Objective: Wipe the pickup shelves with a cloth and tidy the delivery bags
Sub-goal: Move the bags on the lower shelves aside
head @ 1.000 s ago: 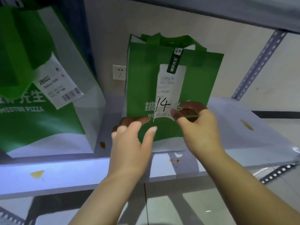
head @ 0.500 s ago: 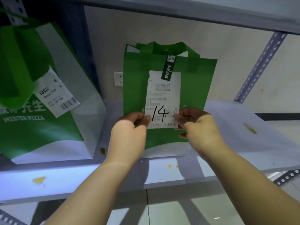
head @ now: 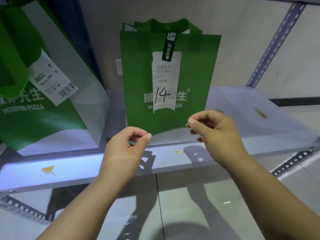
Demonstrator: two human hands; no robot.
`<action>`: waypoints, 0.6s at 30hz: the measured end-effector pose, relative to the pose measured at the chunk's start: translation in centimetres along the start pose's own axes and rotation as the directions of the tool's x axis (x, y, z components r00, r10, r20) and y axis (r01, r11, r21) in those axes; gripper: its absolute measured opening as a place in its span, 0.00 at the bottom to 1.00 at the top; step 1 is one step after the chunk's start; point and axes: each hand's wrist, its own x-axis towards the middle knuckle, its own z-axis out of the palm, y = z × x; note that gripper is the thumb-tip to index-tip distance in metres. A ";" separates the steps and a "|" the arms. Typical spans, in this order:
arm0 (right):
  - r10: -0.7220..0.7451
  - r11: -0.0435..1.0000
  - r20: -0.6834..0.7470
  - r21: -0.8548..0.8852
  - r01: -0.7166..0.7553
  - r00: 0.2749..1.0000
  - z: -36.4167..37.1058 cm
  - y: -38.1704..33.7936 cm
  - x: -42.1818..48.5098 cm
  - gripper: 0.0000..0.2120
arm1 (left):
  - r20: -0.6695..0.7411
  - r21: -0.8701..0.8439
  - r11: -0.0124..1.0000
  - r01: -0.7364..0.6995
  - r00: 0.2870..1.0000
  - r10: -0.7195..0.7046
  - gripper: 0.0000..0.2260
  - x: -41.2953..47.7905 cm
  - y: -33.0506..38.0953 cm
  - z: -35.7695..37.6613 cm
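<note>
Standing upright on the white metal shelf [head: 69,168], the green fabric delivery bag [head: 138,75] carries a white paper receipt [head: 164,80]. Just in front of the bag, left hand [head: 128,148] and right hand [head: 214,130] have fingers curled, holding nothing. Wiping the yellow stains [head: 176,151] before the bag may tip it over, I think.

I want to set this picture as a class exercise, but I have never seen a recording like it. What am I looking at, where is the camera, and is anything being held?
There is no machine here, only a person's two bare hands. One wide-angle camera worn on the head films them, looking forward and down. The left hand and right hand hover with curled fingers and hold nothing. On the shelf stands a green bag with a receipt marked 14. A second green bag sits at the left. Yellow stains spot the shelf.
</note>
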 end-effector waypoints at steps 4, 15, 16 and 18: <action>0.067 0.998 0.039 -0.013 -0.066 0.997 -1.1 0.8 -1.7 0.06 | 0.059 0.081 0.996 0.046 0.997 -0.051 0.04 -1.3 -0.1 0.7; 0.245 0.969 0.109 -0.001 -0.246 0.963 -6.4 -9.9 -4.3 0.05 | 0.195 0.261 0.962 0.082 0.971 -0.136 0.02 -5.5 12.0 -3.1; 0.255 0.966 0.113 0.006 -0.257 0.960 -6.9 -11.6 -4.4 0.06 | 0.203 0.267 0.960 0.081 0.969 -0.138 0.02 -5.9 13.8 -3.8; 0.261 0.964 0.141 0.012 -0.265 0.955 -8.1 -15.2 -4.8 0.06 | 0.227 0.284 0.956 0.067 0.964 -0.135 0.02 -6.7 17.7 -5.2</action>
